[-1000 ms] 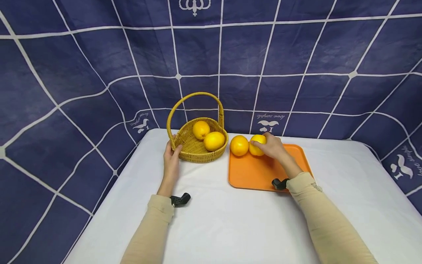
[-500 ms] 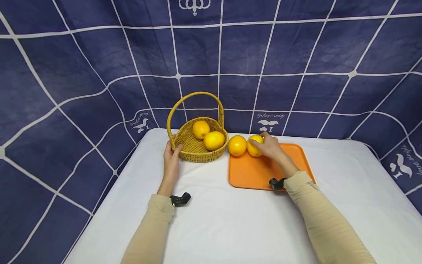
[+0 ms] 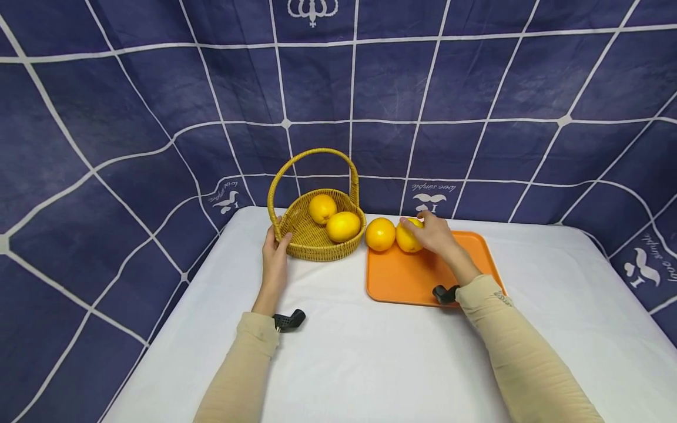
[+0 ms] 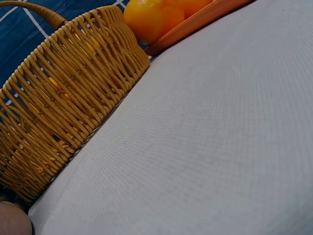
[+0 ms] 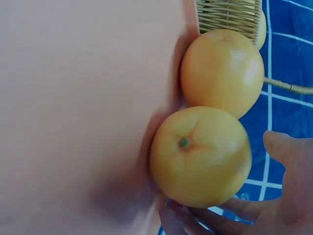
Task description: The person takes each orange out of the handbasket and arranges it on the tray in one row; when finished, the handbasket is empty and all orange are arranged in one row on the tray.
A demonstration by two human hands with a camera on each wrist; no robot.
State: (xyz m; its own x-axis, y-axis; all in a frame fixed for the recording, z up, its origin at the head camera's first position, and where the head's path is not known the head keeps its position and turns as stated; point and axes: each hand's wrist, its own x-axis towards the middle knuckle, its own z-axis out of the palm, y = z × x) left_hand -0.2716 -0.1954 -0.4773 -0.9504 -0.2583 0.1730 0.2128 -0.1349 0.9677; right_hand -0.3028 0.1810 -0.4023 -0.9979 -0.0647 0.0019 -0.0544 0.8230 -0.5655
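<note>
On the left of the table stands a yellow wicker basket (image 3: 322, 252) with a tall arched handle. Two oranges (image 3: 343, 227) lie inside it. My left hand (image 3: 275, 258) grips its left side by the handle's foot; in the left wrist view only a fingertip (image 4: 13, 220) shows. Two more oranges sit side by side, touching, at the back left of an orange tray (image 3: 402, 282). My right hand (image 3: 435, 236) is at the right-hand orange (image 5: 203, 161). Its thumb stands off that fruit, while the other fingers lie beside and partly behind it. The left-hand orange (image 5: 222, 73) is near the basket.
A white cloth (image 3: 338, 352) covers the table. Behind it hangs a dark blue curtain (image 3: 391, 88) with white lines. The tray's left edge is close to the basket. A black wrist camera (image 3: 290, 319) is on each forearm.
Both oranges on the tray have shifted slightly left toward the basket, along with my right hand. Its thumb has since lifted off the right-hand orange. My left hand and the basket have stayed put.
</note>
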